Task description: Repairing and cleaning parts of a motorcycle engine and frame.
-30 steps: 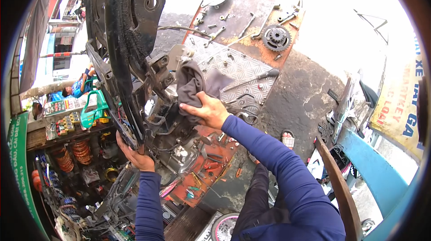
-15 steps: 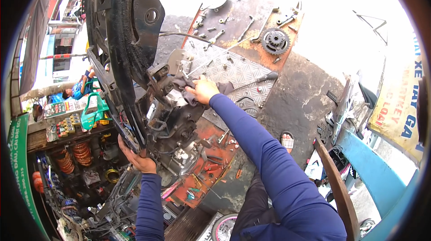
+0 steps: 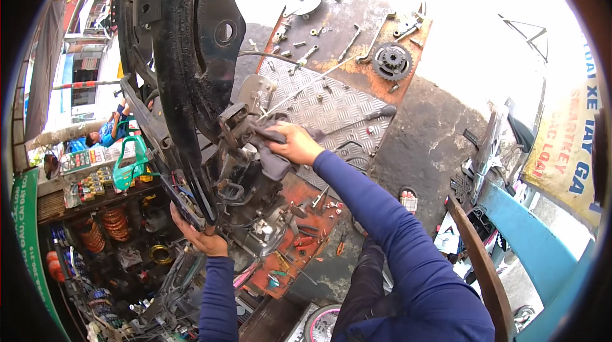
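Observation:
A black motorbike frame (image 3: 185, 55) stands tilted in front of me, its upper part greasy. Below it sits a dirty metal engine (image 3: 255, 227) with fittings around it. My right hand (image 3: 296, 144) is closed on a dark grey rag (image 3: 275, 162), pressed against the bracket (image 3: 237, 126) on the frame's right side. Lower down, my left hand (image 3: 201, 235) grips the frame's lower edge from the left, its fingers partly hidden behind the dark rail.
A rusty sheet with a chequered metal plate (image 3: 331, 103) carries loose bolts, rods and a black gear wheel (image 3: 392, 61). Red-handled tools (image 3: 305, 240) lie by the engine. A green plastic chair (image 3: 132, 163) and shelves of parts stand left; a blue panel (image 3: 529, 233) is right. Another person (image 3: 109, 130) sits far left.
My right hand has moved slightly right and down with the rag, which now hangs more spread out. The frame and my left hand appear shifted a little in the view.

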`<action>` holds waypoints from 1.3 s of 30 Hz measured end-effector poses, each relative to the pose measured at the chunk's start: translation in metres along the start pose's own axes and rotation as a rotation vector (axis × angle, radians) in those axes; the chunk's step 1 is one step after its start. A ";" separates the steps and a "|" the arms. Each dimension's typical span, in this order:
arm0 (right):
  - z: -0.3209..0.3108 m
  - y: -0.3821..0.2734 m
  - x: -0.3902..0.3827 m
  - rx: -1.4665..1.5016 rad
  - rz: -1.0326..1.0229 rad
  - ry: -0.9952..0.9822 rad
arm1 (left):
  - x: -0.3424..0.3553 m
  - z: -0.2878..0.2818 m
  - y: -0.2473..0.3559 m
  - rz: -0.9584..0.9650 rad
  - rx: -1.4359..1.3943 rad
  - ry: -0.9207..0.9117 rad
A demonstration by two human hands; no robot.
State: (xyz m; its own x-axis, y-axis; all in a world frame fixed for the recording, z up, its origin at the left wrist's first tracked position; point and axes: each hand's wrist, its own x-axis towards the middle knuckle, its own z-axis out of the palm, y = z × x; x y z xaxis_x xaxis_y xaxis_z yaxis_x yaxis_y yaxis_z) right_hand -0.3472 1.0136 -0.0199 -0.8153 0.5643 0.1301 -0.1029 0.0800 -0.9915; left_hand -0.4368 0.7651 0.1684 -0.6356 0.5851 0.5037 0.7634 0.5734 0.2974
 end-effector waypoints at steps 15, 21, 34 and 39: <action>-0.059 0.051 0.057 -1.022 0.322 -0.178 | -0.001 0.013 0.007 -0.067 -0.186 0.021; -0.032 0.041 0.035 -0.157 0.219 -0.121 | 0.001 0.006 0.013 -0.062 -0.112 0.034; -0.024 0.071 0.088 -0.617 0.567 -0.042 | 0.002 0.013 0.011 -0.057 -0.162 0.039; -0.102 0.094 0.036 -0.797 0.544 -0.120 | 0.003 0.006 0.013 -0.043 -0.119 0.041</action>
State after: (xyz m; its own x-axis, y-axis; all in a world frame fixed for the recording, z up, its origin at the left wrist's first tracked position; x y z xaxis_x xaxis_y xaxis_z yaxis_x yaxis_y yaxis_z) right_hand -0.3278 1.1253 -0.1081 -0.6944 0.6045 -0.3903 0.6855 0.3908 -0.6143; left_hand -0.4291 0.7775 0.1693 -0.6643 0.5361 0.5209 0.7456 0.5237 0.4120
